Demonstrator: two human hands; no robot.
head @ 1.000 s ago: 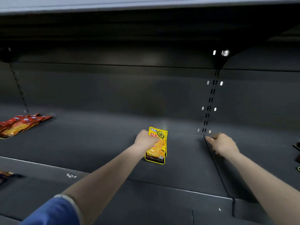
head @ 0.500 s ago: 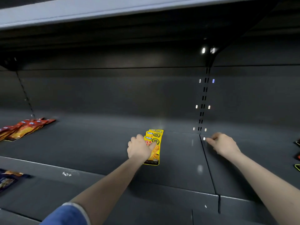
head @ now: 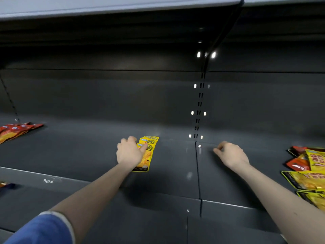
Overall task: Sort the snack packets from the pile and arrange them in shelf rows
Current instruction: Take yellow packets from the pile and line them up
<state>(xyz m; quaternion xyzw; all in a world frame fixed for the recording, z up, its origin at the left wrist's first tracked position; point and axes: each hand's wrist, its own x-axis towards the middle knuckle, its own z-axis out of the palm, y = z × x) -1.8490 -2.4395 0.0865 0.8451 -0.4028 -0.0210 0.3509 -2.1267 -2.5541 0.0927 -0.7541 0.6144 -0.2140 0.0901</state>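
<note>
Three overlapping yellow snack packets (head: 147, 155) lie fanned in a short row on the dark shelf (head: 79, 152), running from front to back. My left hand (head: 129, 153) rests on their left side, with one finger laid across the front packet. My right hand (head: 231, 154) lies on the shelf to the right of the seam (head: 197, 166), fingers loosely curled and holding nothing. A pile of mixed yellow and red packets (head: 309, 173) sits at the far right edge of the shelf.
A row of red and orange packets (head: 16, 131) lies at the far left of the same shelf. Another shelf (head: 123, 7) hangs overhead. A slotted upright (head: 199, 106) runs up the back wall. A dark packet (head: 5, 185) shows on the lower level at left.
My left hand laid the yellow packets down and spread them into a fanned row. The view shifted, bringing the mixed pile at right into sight. My right hand stayed in place.
</note>
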